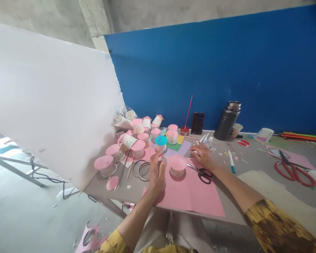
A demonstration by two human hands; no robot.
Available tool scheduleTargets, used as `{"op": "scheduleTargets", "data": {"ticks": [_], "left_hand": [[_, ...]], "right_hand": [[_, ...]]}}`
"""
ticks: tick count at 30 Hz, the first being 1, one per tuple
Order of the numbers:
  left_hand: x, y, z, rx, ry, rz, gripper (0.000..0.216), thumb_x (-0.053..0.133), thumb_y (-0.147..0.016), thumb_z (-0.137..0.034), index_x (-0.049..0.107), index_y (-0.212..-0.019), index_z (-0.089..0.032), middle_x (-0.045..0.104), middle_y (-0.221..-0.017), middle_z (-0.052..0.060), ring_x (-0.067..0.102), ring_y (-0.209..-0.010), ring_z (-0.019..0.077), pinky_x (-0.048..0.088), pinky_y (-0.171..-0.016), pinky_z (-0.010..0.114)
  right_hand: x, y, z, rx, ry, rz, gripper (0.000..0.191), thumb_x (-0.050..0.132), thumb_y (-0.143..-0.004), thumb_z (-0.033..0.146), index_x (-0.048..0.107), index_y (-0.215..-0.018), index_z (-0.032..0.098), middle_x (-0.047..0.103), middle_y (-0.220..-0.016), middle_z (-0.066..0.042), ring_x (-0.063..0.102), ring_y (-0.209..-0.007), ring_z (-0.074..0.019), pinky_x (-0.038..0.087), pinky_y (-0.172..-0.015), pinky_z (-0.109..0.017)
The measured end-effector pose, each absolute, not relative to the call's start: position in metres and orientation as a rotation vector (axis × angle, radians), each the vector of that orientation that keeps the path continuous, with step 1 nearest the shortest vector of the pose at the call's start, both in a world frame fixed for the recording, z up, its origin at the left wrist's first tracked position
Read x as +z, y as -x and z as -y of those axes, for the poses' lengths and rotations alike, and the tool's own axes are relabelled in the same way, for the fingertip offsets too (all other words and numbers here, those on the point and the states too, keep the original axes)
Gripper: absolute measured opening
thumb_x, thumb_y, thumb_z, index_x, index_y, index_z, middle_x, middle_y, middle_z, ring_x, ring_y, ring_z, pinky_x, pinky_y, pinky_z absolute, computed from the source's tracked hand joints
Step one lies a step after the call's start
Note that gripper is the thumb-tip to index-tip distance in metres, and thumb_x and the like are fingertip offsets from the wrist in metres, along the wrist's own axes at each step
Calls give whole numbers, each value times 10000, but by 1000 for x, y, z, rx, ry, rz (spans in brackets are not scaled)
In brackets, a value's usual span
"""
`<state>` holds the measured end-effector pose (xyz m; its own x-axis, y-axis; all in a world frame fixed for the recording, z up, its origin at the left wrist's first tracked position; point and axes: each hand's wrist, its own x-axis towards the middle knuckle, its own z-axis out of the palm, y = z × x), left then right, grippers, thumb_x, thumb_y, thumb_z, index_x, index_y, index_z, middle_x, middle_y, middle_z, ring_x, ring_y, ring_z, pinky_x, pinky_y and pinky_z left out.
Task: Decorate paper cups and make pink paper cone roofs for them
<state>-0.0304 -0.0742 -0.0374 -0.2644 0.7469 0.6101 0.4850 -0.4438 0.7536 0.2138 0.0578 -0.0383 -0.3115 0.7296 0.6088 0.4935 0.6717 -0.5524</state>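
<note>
My left hand (157, 174) rests on its edge at the left side of a pink paper sheet (200, 196), fingers stretched out and holding nothing. Just right of it stands a small paper cup with a pink disc top (177, 168). My right hand (204, 156) is palm down near several markers (202, 138), its fingers slightly bent and apart, with nothing visible in them. Below that hand, black-handled scissors (202, 173) lie on the pink sheet. A cup with a blue disc top (161, 142) stands beyond my left hand.
Several pink-topped cups (105, 166) crowd the left side, beside grey tape rings (143, 171). At the back stand a phone (197, 123), a red pot with a stick (184, 131) and a dark flask (226, 121). Red-handled scissors (295, 174) lie at right.
</note>
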Motion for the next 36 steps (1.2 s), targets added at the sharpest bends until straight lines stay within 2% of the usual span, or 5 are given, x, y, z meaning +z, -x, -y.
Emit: {"op": "scheduleTargets", "data": {"ticks": [6, 10, 15, 22, 36], "left_hand": [[-44, 29, 70, 1787, -1842, -1525, 441, 334, -1067, -510, 536, -1314, -206, 592, -1276, 155, 586, -1190, 259, 490, -1002, 444], [-46, 30, 68, 1787, -1867, -1530, 425, 357, -1062, -502, 539, -1306, -205, 581, -1276, 154, 579, -1187, 264, 499, -982, 438], [-44, 32, 67, 1847, -1860, -1524, 413, 359, -1060, -474, 527, -1311, -191, 542, -1286, 169, 542, -1220, 287, 450, -1050, 495], [-39, 31, 70, 1945, -1828, -1478, 389, 366, -1057, -457, 537, -1270, -180, 549, -1260, 167, 528, -1213, 289, 418, -1077, 522], [-43, 33, 76, 1909, -1599, -1433, 435, 307, -1055, -485, 512, -1319, -206, 561, -1291, 186, 549, -1225, 333, 467, -1022, 543]], "right_hand": [[-1, -211, -70, 539, 1091, 1708, 426, 542, -966, 538, 700, -776, 191, 775, -827, -111, 720, -828, -285, 587, -732, -397], [66, -217, -94, 645, 1199, 1541, 458, 502, -999, 561, 602, -734, 201, 688, -622, -82, 676, -610, -208, 498, -487, -264], [108, -278, -35, 556, 1331, 1507, 345, 542, -985, 506, 678, -919, 196, 759, -832, -90, 689, -721, -182, 534, -618, -275], [-12, -344, 108, 90, 1935, 1499, 194, 555, -872, 342, 674, -804, 205, 730, -845, -128, 656, -852, -303, 501, -793, -416], [-48, -311, 72, -285, 2265, 1703, 235, 489, -1005, 329, 663, -1002, 170, 710, -971, -195, 674, -964, -393, 492, -804, -459]]}}
